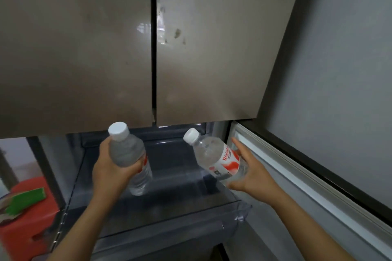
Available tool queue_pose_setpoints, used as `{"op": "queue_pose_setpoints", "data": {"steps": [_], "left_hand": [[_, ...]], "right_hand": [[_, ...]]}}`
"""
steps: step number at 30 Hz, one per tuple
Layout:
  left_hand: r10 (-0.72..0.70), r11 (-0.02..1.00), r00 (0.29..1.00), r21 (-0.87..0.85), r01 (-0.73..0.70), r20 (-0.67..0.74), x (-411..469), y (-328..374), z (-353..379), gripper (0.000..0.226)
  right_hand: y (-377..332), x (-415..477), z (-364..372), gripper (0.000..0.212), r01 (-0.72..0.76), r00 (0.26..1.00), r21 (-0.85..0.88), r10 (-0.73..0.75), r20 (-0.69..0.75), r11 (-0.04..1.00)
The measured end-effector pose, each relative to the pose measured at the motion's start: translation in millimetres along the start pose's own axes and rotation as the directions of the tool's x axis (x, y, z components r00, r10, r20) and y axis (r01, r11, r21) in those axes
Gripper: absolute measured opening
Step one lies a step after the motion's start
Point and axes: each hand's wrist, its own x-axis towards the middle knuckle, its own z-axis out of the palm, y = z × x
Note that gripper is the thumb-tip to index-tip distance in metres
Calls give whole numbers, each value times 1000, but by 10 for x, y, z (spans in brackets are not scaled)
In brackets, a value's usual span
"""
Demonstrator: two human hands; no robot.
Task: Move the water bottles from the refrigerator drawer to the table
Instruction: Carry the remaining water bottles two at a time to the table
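Observation:
Two clear water bottles with white caps and red-and-white labels are held above the pulled-out refrigerator drawer [165, 216]. My left hand [112, 169] grips the left bottle [129, 154] around its middle, nearly upright. My right hand [252, 174] holds the right bottle [214, 154] from below and behind its lower part, tilted with its cap toward the upper left. The drawer's dark transparent bin beneath them holds no other bottle that I can see.
The closed upper refrigerator doors [148, 48] hang right above the drawer. The open drawer's door panel [307, 176] with a white seal runs along the right. A red stool [27, 218] with a green item on it stands at the lower left.

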Motion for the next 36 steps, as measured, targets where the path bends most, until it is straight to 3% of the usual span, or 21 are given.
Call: {"op": "queue_pose_setpoints", "data": {"steps": [7, 11, 14, 22, 28, 32, 36], "left_hand": [[59, 998, 962, -11, -65, -266, -369, 395, -252, 80], [88, 996, 884, 18, -89, -459, -770, 480, -449, 64], [86, 996, 797, 59, -63, -598, -1117, 539, -622, 67], [-18, 980, 594, 103, 169, -804, -2297, 557, -1101, 83], [-31, 911, 350, 117, 395, -936, -3261, 572, -1370, 75], [-28, 876, 208, 77, 476, -978, -3901, 632, -1509, 87], [-17, 847, 68, 22, 531, -998, -4538, 732, -1651, 86]], "right_hand": [[-102, 400, 286, 92, 160, 954, 257, -216, 206, 953], [-115, 437, 517, 105, 214, 901, 320, -313, 301, 923], [-209, 401, 673, 108, 244, 838, 384, -393, 378, 891], [-546, -26, 1310, 106, 177, 593, 594, -567, 572, 784], [-798, -537, 1809, 97, 195, 357, 578, -606, 710, 792], [-953, -899, 2084, 84, 194, 190, 587, -617, 763, 786], [-1132, -1335, 2372, 93, 217, 58, 585, -608, 792, 782]]}}
